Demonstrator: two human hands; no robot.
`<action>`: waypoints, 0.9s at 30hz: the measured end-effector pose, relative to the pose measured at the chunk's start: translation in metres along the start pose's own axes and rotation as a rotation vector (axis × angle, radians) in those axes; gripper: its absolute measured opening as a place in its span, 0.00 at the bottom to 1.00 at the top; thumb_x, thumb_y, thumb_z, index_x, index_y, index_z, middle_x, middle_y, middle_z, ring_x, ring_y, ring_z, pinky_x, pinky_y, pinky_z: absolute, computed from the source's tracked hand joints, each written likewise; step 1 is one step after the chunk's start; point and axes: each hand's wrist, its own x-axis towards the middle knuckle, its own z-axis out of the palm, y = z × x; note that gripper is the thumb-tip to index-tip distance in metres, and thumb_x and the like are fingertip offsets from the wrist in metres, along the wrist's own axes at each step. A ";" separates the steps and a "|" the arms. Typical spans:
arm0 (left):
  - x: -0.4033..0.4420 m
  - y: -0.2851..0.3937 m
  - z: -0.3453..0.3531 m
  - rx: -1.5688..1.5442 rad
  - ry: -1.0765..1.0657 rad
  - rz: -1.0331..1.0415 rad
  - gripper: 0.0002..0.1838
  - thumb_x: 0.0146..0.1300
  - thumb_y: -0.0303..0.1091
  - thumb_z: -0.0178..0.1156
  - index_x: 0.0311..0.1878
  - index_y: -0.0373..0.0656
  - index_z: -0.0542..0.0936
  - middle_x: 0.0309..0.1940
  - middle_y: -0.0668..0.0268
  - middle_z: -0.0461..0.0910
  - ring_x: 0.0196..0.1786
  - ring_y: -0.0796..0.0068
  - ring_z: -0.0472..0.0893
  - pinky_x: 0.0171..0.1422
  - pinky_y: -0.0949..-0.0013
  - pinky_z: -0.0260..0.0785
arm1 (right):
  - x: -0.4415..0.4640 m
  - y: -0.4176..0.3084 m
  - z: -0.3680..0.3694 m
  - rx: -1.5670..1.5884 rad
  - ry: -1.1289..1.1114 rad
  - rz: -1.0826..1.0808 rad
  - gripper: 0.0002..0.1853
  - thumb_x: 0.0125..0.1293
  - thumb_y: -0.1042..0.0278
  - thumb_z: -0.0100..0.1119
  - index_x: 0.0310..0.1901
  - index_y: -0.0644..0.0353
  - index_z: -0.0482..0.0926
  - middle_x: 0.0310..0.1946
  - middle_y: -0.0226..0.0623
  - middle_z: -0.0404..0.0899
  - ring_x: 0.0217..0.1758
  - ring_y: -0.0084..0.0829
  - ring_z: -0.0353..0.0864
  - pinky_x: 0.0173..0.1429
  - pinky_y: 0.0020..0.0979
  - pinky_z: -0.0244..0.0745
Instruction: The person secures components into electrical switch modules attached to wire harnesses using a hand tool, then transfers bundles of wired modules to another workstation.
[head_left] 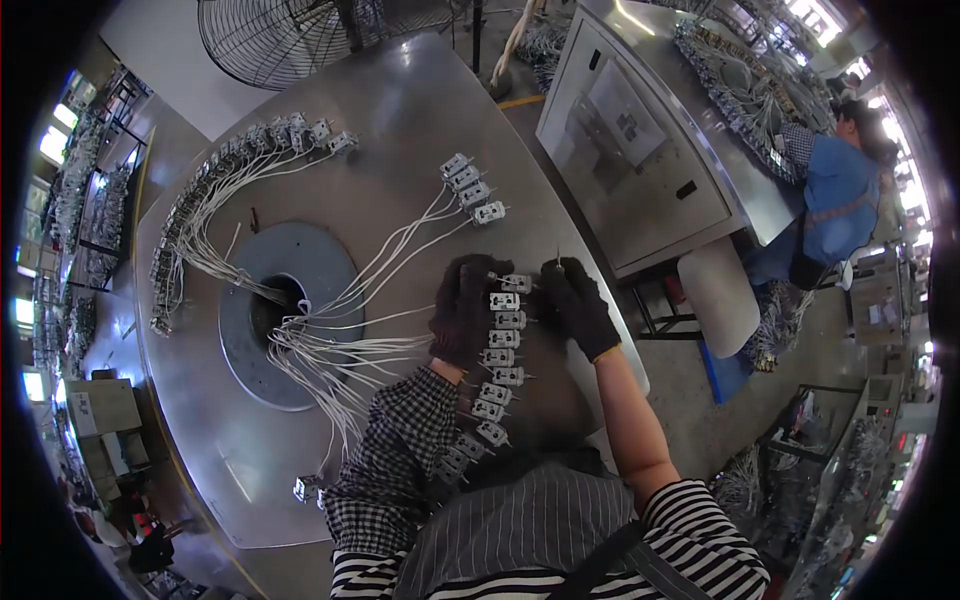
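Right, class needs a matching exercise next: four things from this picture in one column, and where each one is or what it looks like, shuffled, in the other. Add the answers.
Column 1
1. Fan
2. Ring
3. Co-worker
4. Left hand

Column 2
A. In blue, at another bench
B. In a dark glove, beside a line of small metal blocks
C. Beyond the far edge of the table
D. Grey, around a dark hole

Right pairs: 1-C, 2-D, 3-A, 4-B
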 end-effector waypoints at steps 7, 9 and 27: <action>-0.002 0.004 0.004 -0.090 0.028 -0.076 0.14 0.79 0.42 0.50 0.52 0.41 0.75 0.45 0.57 0.83 0.45 0.69 0.83 0.49 0.66 0.80 | -0.033 -0.001 -0.020 0.081 0.076 -0.150 0.18 0.69 0.65 0.60 0.58 0.59 0.79 0.51 0.42 0.82 0.52 0.32 0.83 0.56 0.33 0.77; -0.004 0.005 0.005 -0.081 0.017 -0.071 0.14 0.79 0.42 0.50 0.52 0.41 0.75 0.45 0.57 0.83 0.45 0.69 0.83 0.49 0.65 0.80 | -0.040 -0.001 -0.024 0.269 0.070 0.041 0.16 0.68 0.66 0.62 0.55 0.61 0.81 0.48 0.36 0.83 0.50 0.27 0.81 0.55 0.30 0.76; 0.002 -0.015 -0.006 -0.171 0.024 -0.068 0.17 0.79 0.46 0.50 0.57 0.43 0.71 0.46 0.53 0.84 0.48 0.63 0.84 0.51 0.62 0.80 | -0.031 -0.010 -0.021 0.329 0.074 0.032 0.14 0.64 0.68 0.66 0.50 0.62 0.83 0.43 0.33 0.85 0.47 0.23 0.82 0.53 0.26 0.78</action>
